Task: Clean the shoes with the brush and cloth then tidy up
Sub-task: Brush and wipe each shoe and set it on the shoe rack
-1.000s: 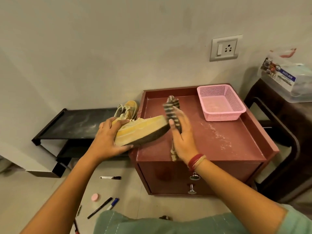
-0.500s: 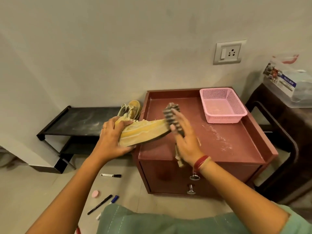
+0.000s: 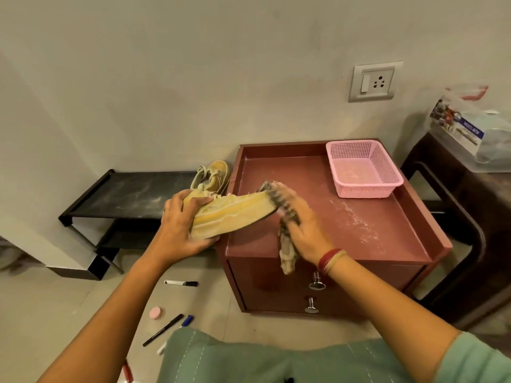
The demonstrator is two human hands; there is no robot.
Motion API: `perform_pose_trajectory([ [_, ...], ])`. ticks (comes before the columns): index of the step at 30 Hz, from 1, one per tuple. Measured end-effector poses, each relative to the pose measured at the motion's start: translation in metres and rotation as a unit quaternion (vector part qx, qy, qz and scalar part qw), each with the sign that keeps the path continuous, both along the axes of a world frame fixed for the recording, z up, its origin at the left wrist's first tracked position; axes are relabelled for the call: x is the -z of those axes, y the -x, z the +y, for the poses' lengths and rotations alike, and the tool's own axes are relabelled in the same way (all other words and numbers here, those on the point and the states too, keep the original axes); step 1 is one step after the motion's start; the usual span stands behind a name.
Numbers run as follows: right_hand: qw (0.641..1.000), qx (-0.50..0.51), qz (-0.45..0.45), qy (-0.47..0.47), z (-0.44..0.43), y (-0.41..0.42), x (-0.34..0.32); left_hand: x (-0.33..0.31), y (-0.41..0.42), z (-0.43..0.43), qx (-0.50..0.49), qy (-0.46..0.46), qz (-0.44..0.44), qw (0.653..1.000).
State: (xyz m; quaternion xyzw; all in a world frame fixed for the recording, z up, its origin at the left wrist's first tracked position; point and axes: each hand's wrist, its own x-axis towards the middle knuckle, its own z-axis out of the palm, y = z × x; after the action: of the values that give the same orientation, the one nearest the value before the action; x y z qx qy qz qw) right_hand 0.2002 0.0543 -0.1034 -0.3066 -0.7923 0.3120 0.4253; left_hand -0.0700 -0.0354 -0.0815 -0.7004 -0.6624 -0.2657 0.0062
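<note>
My left hand [image 3: 179,228] grips the shoe [image 3: 235,214] by the heel, fingers [image 3: 197,202] curled, steadying it over the front edge of the table [image 3: 387,244]. My right hand [image 3: 302,230] holds the cloth [image 3: 286,254] against the toe to wipe.

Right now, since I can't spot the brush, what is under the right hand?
A striped cloth, pressed to the toe of the yellow shoe, tail hanging below the wrist. The right hand covers the rest; no brush shows.
</note>
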Motion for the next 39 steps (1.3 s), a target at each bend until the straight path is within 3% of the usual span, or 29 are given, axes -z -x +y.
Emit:
perform_pose_trajectory([
  [2,0.994,0.061,0.049,0.081,0.004,-0.002,-0.003,0.000,0.001,0.001,-0.007,0.004,-0.011,1.000],
  [4,0.998,0.054,0.037,-0.011,-0.007,-0.004,-0.007,0.001,0.002,0.000,-0.009,0.003,-0.028,1.000],
  [6,0.989,0.005,-0.032,-0.144,-0.018,-0.001,-0.010,0.002,0.003,-0.001,-0.006,-0.001,-0.036,0.999],
  [7,0.984,-0.016,-0.064,-0.166,-0.017,0.001,-0.008,0.003,0.003,-0.001,-0.004,-0.002,-0.037,0.999],
  [8,0.985,-0.021,-0.077,-0.151,-0.016,0.004,-0.006,0.002,0.003,0.000,-0.002,-0.005,-0.035,0.999],
  [10,1.000,0.004,0.007,-0.007,-0.003,0.010,-0.002,0.001,0.004,0.003,-0.005,-0.012,-0.028,1.000],
  [12,0.984,0.074,0.079,0.140,0.004,0.010,-0.007,0.003,0.003,0.001,-0.010,-0.014,-0.033,0.999],
  [13,0.977,0.114,0.089,0.155,0.003,0.008,-0.011,0.004,0.002,-0.001,-0.014,-0.016,-0.035,0.999],
  [15,0.976,0.146,0.128,0.094,-0.005,0.007,-0.020,0.006,0.000,-0.003,-0.018,-0.020,-0.031,0.999],
  [17,0.984,0.097,0.149,-0.014,-0.020,0.009,-0.031,0.005,0.000,-0.003,-0.013,-0.018,-0.012,1.000],
  [20,0.991,-0.011,-0.019,-0.133,-0.029,0.015,-0.026,0.002,-0.002,-0.002,-0.002,-0.017,0.021,1.000],
  [22,0.986,-0.006,-0.077,-0.149,-0.024,0.018,-0.013,0.004,-0.004,-0.003,0.004,-0.032,0.022,0.999],
  [23,0.991,-0.001,-0.049,-0.124,-0.021,0.019,-0.008,0.004,-0.005,-0.003,0.005,-0.041,0.019,0.999],
  [25,0.996,0.025,0.077,0.044,-0.014,0.019,-0.008,0.004,-0.005,-0.004,0.002,-0.053,0.010,0.999],
  [27,0.960,0.060,0.152,0.229,-0.003,0.015,-0.010,0.008,-0.005,-0.006,-0.009,-0.056,-0.003,0.998],
  [29,0.938,0.125,0.184,0.268,-0.001,0.011,-0.014,0.010,-0.006,-0.008,-0.015,-0.049,-0.013,0.999],
  [31,0.939,0.145,0.230,0.210,-0.012,0.011,-0.025,0.008,-0.009,-0.007,-0.018,-0.046,-0.013,0.999],
  [33,0.969,0.086,0.219,0.074,-0.028,0.014,-0.035,0.005,-0.009,-0.005,-0.022,-0.042,-0.007,0.999],
  [35,0.993,0.007,0.079,-0.092,-0.038,0.017,-0.032,0.003,-0.007,-0.004,-0.023,-0.031,-0.007,0.999],
  [37,0.958,-0.004,-0.113,-0.263,-0.032,0.013,-0.019,0.002,-0.007,-0.005,-0.019,-0.022,-0.008,1.000],
  [38,0.939,0.011,-0.164,-0.302,-0.026,0.012,-0.009,0.002,-0.008,-0.005,-0.018,-0.021,-0.004,1.000],
  [39,0.942,0.020,-0.165,-0.292,-0.020,0.012,-0.002,0.002,-0.008,-0.005,-0.018,-0.021,0.000,1.000],
])
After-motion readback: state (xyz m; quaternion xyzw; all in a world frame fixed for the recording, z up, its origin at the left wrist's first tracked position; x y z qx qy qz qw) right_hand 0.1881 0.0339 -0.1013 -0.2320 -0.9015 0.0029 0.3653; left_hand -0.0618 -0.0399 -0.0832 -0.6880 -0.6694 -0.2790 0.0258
